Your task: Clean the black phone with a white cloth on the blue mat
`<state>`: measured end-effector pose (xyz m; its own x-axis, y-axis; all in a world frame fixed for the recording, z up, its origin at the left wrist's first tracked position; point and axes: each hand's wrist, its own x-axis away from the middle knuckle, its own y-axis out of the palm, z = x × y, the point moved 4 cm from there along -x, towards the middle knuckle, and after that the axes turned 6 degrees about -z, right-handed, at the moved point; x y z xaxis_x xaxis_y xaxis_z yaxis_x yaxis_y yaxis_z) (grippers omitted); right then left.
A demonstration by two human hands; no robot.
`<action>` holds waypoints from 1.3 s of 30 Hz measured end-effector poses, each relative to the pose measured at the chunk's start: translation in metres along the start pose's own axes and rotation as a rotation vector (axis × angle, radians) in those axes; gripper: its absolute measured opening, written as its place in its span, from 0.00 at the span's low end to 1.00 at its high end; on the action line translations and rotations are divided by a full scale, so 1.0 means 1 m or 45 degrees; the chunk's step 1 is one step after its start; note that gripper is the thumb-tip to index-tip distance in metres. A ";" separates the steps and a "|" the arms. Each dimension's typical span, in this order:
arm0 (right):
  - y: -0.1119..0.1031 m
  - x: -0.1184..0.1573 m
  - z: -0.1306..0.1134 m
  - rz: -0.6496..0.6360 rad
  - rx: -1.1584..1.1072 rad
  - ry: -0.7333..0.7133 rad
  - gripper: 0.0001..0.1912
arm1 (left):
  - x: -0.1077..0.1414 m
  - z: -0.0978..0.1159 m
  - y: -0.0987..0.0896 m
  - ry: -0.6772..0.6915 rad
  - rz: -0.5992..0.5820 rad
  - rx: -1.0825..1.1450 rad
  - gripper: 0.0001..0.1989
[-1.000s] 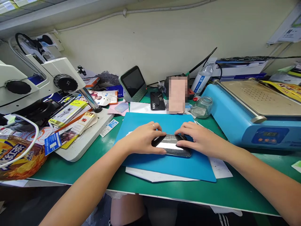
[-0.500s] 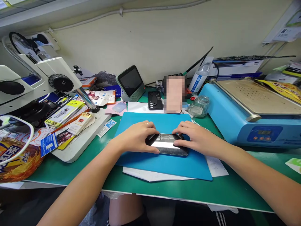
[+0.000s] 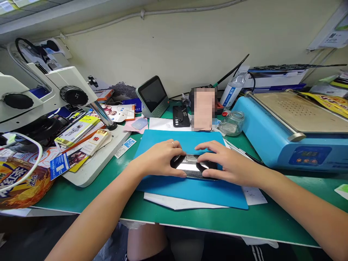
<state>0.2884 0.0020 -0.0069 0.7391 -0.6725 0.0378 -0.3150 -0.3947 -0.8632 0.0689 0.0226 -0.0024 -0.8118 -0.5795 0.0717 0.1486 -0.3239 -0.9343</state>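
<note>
A dark smartphone (image 3: 190, 167) lies sideways on a blue mat (image 3: 163, 188), its glossy face up with a bright white reflection across it. My left hand (image 3: 163, 159), with a ring on one finger, grips the phone's left end, thumb along the near edge and fingers at the far edge. Over the right end hovers my right hand (image 3: 225, 163), fingers spread apart and curved, the thumb close to the near edge. Whether its fingertips touch the glass I cannot tell. My hands partly cover both ends of the phone.
A blue machine with a metal plate (image 3: 282, 145) stands right. Behind the mat are a glass jar (image 3: 232, 123), a black phone (image 3: 181, 116), a smart display (image 3: 152, 96) and a water bottle (image 3: 233, 88). A microscope stand (image 3: 95, 170) with cards and boxes fills the left.
My right hand has spread its fingers, its thumb shifting toward the phone's near edge. The left hand keeps its grip, and the phone lies in about the same place.
</note>
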 end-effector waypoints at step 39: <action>0.006 -0.002 -0.008 -0.088 0.086 -0.101 0.26 | 0.000 0.002 -0.002 0.020 -0.007 -0.025 0.30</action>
<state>0.2804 -0.0038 -0.0081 0.8032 -0.5925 0.0611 -0.2227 -0.3939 -0.8918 0.0702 0.0215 -0.0001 -0.8215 -0.5658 0.0712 0.1335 -0.3121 -0.9406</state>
